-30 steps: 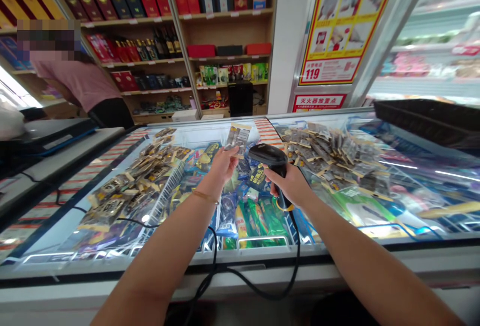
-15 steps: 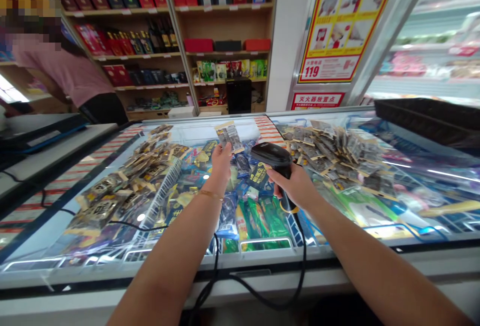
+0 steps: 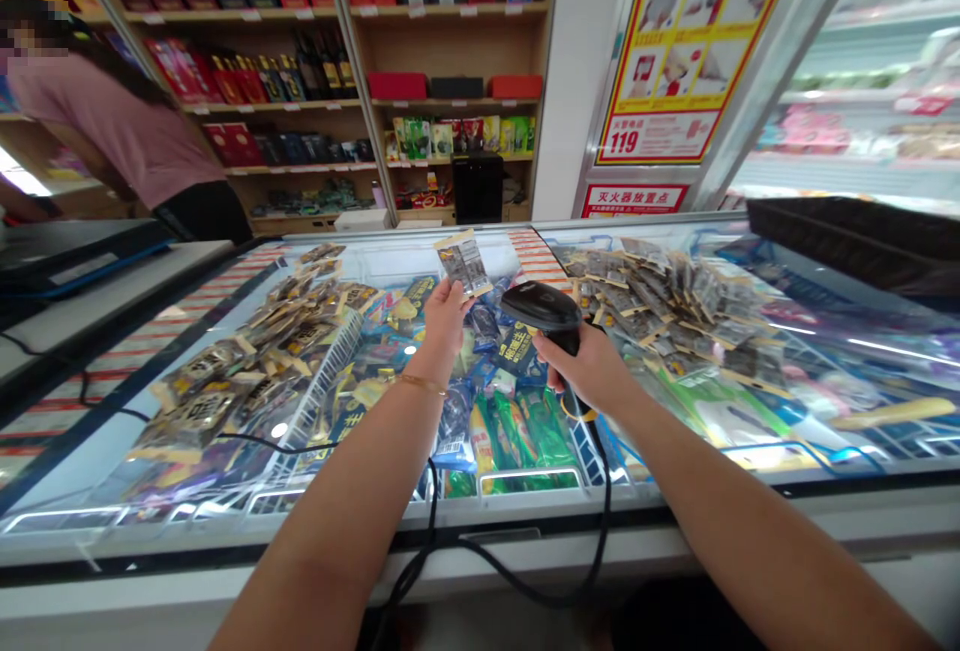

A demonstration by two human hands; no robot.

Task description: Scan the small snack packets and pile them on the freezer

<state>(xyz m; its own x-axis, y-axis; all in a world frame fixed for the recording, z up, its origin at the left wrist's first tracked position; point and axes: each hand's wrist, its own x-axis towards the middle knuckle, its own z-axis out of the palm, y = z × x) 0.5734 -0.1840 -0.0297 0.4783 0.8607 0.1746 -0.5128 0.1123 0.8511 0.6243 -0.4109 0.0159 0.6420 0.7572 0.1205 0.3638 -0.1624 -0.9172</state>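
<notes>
L hand (image 3: 445,316) pinching 1 snack packet (image 3: 463,266) by its lower edge, over the freezer (image 3: 112,596); pkt's now a bit left vs 1 s ago, gap to scanner (image 3: 540,303) opened. R hand (image 3: 585,366) wrapped round scanner grip, approx same spot. Co-worker (image 3: 112,121) shifted further left.

Your left hand (image 3: 444,319) has drawn the small tan-edged packet (image 3: 463,264) a little left, so a slight gap now parts it from the head of the barcode scanner (image 3: 541,305). Its top leaned right a second ago; now it leans left, raised slightly over the last half second. The person in pink (image 3: 124,121) has shifted further left.
</notes>
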